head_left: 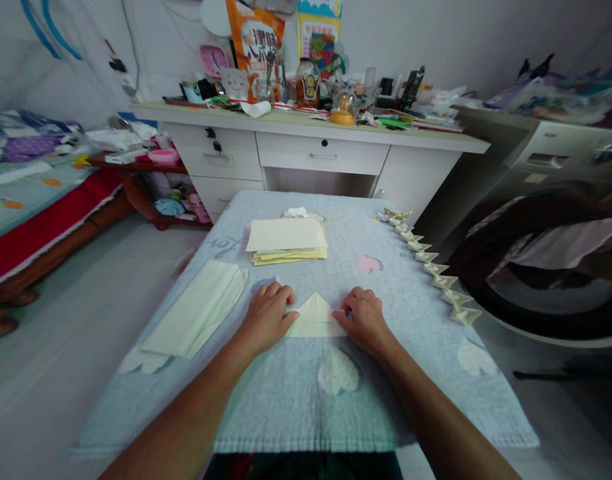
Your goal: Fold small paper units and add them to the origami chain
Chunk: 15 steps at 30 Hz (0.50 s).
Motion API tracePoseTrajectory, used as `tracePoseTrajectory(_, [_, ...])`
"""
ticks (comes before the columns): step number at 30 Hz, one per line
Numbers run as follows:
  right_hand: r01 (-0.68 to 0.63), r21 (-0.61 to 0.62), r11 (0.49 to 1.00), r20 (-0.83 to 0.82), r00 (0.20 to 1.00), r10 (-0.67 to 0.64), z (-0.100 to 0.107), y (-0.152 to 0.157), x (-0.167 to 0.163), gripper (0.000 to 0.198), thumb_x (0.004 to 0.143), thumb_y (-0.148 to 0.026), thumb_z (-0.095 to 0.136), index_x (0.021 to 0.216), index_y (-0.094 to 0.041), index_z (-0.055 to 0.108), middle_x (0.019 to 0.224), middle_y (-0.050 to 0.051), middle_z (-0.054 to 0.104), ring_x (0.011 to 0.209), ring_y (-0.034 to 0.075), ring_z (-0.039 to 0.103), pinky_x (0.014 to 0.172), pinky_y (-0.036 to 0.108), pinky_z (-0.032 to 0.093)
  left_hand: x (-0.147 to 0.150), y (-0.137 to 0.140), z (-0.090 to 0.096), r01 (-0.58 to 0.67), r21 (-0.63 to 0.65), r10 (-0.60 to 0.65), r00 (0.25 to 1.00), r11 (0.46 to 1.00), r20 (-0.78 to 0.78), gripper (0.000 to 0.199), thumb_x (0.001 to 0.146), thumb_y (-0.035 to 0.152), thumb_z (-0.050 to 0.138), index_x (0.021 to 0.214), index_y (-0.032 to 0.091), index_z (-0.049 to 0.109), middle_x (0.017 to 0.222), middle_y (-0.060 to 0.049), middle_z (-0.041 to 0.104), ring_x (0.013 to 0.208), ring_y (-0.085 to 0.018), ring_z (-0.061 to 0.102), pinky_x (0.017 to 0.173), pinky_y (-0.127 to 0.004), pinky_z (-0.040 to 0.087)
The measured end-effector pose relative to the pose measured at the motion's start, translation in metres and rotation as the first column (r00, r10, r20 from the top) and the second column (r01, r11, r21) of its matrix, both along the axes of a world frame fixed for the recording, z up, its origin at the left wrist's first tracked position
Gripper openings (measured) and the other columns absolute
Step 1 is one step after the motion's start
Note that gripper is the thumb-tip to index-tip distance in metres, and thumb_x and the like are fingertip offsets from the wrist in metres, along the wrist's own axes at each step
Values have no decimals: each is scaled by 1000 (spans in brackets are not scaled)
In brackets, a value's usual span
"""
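Observation:
A pale yellow sheet of folded paper lies on the cloth in front of me, its top edge rising to a point in the middle. My left hand pinches its left end between thumb and curled fingers. At the right end, my right hand grips the paper the same way. A stack of cream and yellow paper lies beyond my hands. Left of my left arm rests a pile of longer, pale green-white folded sheets. Along the right side runs a row of folded paper pieces with pointed ends.
A light blue cloth with heart patterns covers the table. Behind it stands a white desk crowded with jars, a snack bag and a pink clock. A washing machine is at right, a bed at left.

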State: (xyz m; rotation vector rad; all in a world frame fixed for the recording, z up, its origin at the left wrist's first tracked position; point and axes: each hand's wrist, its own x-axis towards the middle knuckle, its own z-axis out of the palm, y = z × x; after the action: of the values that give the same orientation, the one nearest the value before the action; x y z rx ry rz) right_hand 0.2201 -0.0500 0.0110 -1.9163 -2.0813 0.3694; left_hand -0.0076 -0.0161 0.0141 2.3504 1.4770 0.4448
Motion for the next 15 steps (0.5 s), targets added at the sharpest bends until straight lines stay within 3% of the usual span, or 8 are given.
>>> tracePoseTrajectory(4, [14,21,1000,8,1000,-14,2,-3,0,14,81,-32,63,79,-19,62,90,5,57,88,21,45,74,31,27,0,1,3,87,-17,-86,993,996,81,15,74,13,56,87,21,59,95,-3,53,93,-22,46,84,-35,36])
tracePoseTrajectory(7, [20,111,994,45,999,-25,6,-6,-4,18,79,-31,65,92,-19,60,96,6,56,90,23,44,75,32,27,0,3,4,188,-64,-183,980,980,84,19,77,8,49,79,21,63,92,-3,55,90,-21,46,82,-34,35])
tracePoseTrajectory(10, [-150,156,976,117,984,133,8,-9,-11,7,85,-21,57,92,-21,60,96,5,57,90,22,43,75,33,27,0,4,4,236,-90,-230,970,968,77,24,77,7,46,78,21,66,88,-3,56,88,-20,47,81,-34,35])
tracePoseTrajectory(12, [-286,112,952,154,951,268,7,-9,-15,15,88,-12,49,86,-20,61,88,4,58,85,20,44,74,32,27,0,4,3,236,-88,-230,971,968,70,24,76,8,46,79,21,65,87,-3,55,89,-20,47,81,-34,35])
tracePoseTrajectory(15, [-336,71,939,179,931,319,7,-9,-21,18,86,-7,46,83,-18,60,87,4,58,84,18,45,74,31,28,-2,3,4,217,-97,-213,976,971,47,22,76,9,46,81,21,63,91,-3,54,92,-21,46,82,-35,35])
